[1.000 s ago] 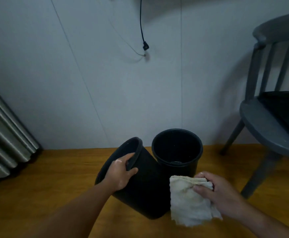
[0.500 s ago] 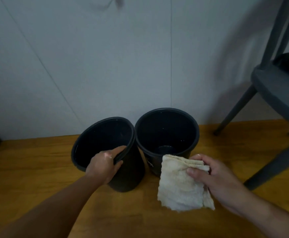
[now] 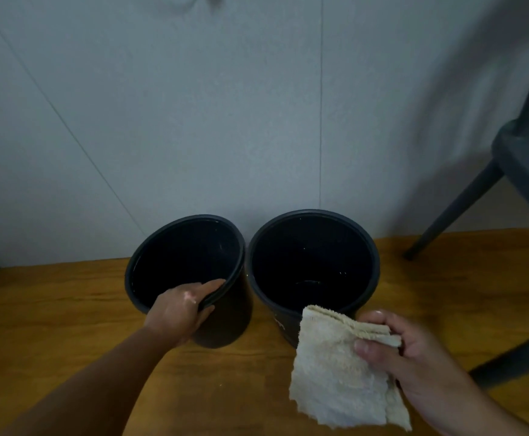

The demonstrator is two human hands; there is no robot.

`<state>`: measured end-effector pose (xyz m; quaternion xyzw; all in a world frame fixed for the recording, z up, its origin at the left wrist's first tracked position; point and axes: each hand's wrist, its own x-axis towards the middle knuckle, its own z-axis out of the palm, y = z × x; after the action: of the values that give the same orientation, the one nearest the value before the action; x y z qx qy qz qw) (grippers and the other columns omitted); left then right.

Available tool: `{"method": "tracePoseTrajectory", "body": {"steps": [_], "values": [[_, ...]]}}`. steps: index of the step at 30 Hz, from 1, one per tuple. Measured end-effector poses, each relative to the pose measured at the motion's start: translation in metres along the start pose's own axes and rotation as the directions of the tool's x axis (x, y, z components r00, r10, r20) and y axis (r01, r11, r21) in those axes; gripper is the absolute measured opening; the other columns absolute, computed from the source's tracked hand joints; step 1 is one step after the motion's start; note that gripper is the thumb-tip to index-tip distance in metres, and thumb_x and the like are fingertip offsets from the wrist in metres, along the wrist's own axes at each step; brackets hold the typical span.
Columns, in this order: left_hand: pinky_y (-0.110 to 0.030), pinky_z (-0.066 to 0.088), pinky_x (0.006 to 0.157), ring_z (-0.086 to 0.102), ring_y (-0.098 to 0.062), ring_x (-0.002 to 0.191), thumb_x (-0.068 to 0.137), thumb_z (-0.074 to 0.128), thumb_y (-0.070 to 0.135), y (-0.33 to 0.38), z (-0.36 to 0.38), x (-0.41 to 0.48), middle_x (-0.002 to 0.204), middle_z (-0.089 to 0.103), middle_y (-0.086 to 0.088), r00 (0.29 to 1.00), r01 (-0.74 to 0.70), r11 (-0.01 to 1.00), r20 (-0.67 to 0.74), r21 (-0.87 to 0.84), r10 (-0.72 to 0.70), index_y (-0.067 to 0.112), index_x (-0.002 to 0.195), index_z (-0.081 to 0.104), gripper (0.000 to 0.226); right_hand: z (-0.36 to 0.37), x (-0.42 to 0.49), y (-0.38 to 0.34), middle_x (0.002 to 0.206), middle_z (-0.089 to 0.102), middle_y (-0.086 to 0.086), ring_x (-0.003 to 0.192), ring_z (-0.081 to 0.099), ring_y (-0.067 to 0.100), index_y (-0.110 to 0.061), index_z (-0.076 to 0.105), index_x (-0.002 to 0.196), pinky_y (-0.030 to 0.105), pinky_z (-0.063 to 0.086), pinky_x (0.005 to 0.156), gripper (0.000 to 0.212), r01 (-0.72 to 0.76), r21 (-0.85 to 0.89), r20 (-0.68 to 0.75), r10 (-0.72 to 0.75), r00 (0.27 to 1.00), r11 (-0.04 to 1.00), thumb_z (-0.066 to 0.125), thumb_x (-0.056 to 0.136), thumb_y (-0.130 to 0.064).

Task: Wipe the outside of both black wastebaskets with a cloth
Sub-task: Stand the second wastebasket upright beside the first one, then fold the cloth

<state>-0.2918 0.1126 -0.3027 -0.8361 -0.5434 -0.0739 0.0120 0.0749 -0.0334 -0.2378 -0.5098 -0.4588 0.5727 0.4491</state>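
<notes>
Two black wastebaskets stand side by side on the wooden floor against the wall, both open at the top. My left hand point(image 3: 181, 313) grips the near rim of the left wastebasket point(image 3: 231, 316), thumb inside and fingers outside. The right wastebasket point(image 3: 367, 247) stands upright, nearly touching the left one. My right hand point(image 3: 414, 357) holds a folded cream cloth point(image 3: 335, 372) that hangs in front of the right wastebasket's near side, hiding part of its wall.
A grey chair point(image 3: 514, 152) stands at the right, one leg point(image 3: 452, 215) slanting down to the floor near the right wastebasket. The pale wall point(image 3: 194, 121) runs close behind both baskets. Wooden floor point(image 3: 52, 309) lies open to the left and front.
The left wastebasket went from tilted on its side to upright beside the right one, my left hand staying on its rim. The view dropped lower and closer. The cloth stayed in my right hand.
</notes>
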Motion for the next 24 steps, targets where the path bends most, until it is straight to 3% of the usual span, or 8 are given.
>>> {"method": "tracePoseTrajectory", "body": {"steps": [4, 7, 10, 13, 17, 18, 22, 24], "values": [[-0.029, 0.054, 0.088, 0.062, -0.012, 0.106, 0.089, 0.069, 0.040, 0.006, -0.015, -0.005, 0.122, 0.064, 0.005, 0.996, 0.052, 0.997, 0.068, -0.051, -0.049, 0.041, 0.154, 0.026, 0.078, -0.004, -0.014, -0.018, 0.081, 0.066, -0.001, 0.077, 0.063, 0.012, -0.023, 0.075, 0.084, 0.024, 0.051, 0.069, 0.043, -0.013, 0.037, -0.041, 0.015, 0.999, 0.999, 0.089, 0.056, -0.053], [-0.029, 0.055, 0.083, 0.061, -0.010, 0.095, 0.087, 0.072, 0.036, 0.025, -0.050, -0.011, 0.108, 0.067, 0.003, 0.994, 0.106, 0.987, 0.047, -0.118, -0.101, 0.037, 0.154, 0.030, 0.079, -0.006, -0.033, -0.054, 0.077, 0.067, 0.000, 0.073, 0.064, 0.011, -0.020, 0.075, 0.083, 0.021, 0.051, 0.063, 0.014, -0.049, 0.125, -0.054, 0.056, 0.997, 0.991, 0.088, 0.076, -0.023], [-0.032, 0.059, 0.080, 0.064, -0.006, 0.083, 0.089, 0.073, 0.027, 0.070, -0.104, -0.007, 0.090, 0.067, 0.011, 0.990, 0.142, 0.926, 0.042, -0.350, -0.136, 0.028, 0.147, 0.046, 0.064, -0.015, -0.058, -0.102, 0.079, 0.068, 0.000, 0.073, 0.065, 0.011, -0.019, 0.075, 0.085, 0.022, 0.052, 0.063, 0.010, -0.082, 0.164, -0.065, 0.094, 0.993, 0.983, 0.074, 0.076, -0.016], [-0.035, 0.059, 0.087, 0.070, -0.008, 0.091, 0.092, 0.068, 0.033, 0.154, -0.186, 0.001, 0.090, 0.075, 0.006, 0.944, 0.329, 0.593, 0.274, -0.735, -0.184, 0.029, 0.131, 0.060, 0.041, -0.028, -0.084, -0.164, 0.083, 0.069, 0.001, 0.078, 0.064, 0.014, -0.023, 0.075, 0.086, 0.027, 0.053, 0.068, 0.006, -0.099, 0.158, -0.078, 0.113, 0.991, 0.983, 0.078, 0.081, -0.021], [-0.046, 0.056, 0.092, 0.069, -0.027, 0.109, 0.094, 0.060, 0.041, 0.267, -0.298, 0.012, 0.114, 0.073, -0.009, 0.859, 0.499, 0.107, 0.507, -0.860, 0.070, 0.024, 0.124, 0.068, 0.036, -0.061, -0.117, -0.254, 0.085, 0.070, 0.001, 0.080, 0.064, 0.014, -0.026, 0.076, 0.086, 0.028, 0.052, 0.070, 0.008, -0.134, 0.185, -0.110, 0.156, 0.982, 0.974, 0.083, 0.082, -0.024], [-0.049, 0.055, 0.094, 0.068, -0.029, 0.111, 0.092, 0.061, 0.040, 0.290, -0.321, 0.017, 0.117, 0.072, -0.010, 0.842, 0.525, 0.056, 0.528, -0.849, 0.109, 0.022, 0.124, 0.069, 0.037, -0.071, -0.124, -0.276, 0.084, 0.071, 0.001, 0.079, 0.066, 0.014, -0.026, 0.076, 0.086, 0.027, 0.053, 0.069, 0.008, -0.147, 0.197, -0.111, 0.171, 0.979, 0.969, 0.082, 0.082, -0.021], [-0.052, 0.056, 0.094, 0.070, -0.028, 0.107, 0.079, 0.077, 0.034, 0.362, -0.383, 0.043, 0.112, 0.075, -0.009, 0.812, 0.575, 0.023, 0.573, -0.818, 0.114, 0.017, 0.116, 0.072, 0.041, -0.118, -0.141, -0.349, 0.087, 0.074, 0.004, 0.081, 0.071, 0.015, -0.025, 0.077, 0.090, 0.028, 0.055, 0.070, 0.013, -0.190, 0.177, -0.126, 0.214, 0.969, 0.966, 0.074, 0.078, -0.021], [-0.050, 0.058, 0.089, 0.072, -0.029, 0.102, 0.084, 0.079, 0.024, 0.391, -0.394, 0.058, 0.107, 0.076, -0.011, 0.802, 0.592, -0.021, 0.587, -0.805, 0.111, 0.012, 0.114, 0.072, 0.033, -0.143, -0.144, -0.368, 0.089, 0.075, 0.005, 0.083, 0.072, 0.018, -0.024, 0.077, 0.090, 0.029, 0.055, 0.070, 0.010, -0.206, 0.153, -0.160, 0.230, 0.960, 0.966, 0.074, 0.080, -0.023]]}}
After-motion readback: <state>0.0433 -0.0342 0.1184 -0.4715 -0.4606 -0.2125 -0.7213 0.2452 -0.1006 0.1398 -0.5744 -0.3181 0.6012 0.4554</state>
